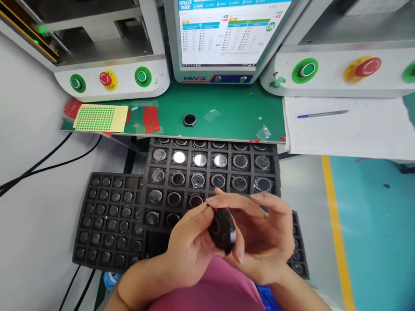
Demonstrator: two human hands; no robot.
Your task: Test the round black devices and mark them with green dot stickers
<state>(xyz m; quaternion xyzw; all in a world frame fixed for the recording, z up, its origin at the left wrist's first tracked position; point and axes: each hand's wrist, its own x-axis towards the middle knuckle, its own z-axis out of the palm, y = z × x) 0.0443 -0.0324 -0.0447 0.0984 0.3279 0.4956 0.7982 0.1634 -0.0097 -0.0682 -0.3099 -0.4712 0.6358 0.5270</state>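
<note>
A dark round watch body (221,229) is held on edge between my two hands, its back turned partly toward me. My left hand (192,243) pinches its upper left rim, thumb on top. My right hand (264,230) curves around the other side, with a finger at the top edge and the thumb along the lower right rim. A tiny red spot shows near the left fingertips; I cannot tell what it is. Just beyond my hands lies a black foam tray (230,171) with rows of round watch bodies. Another watch body (189,120) sits on the green bench (230,102).
More foam trays stand at the left (89,224) and right. The bench bears a sheet of green dot stickers (95,118), red stickers (151,119) and scraps of clear film. Behind are a monitor (218,38) and machines with buttons. Paper (351,133) with a pen (323,114) lies right.
</note>
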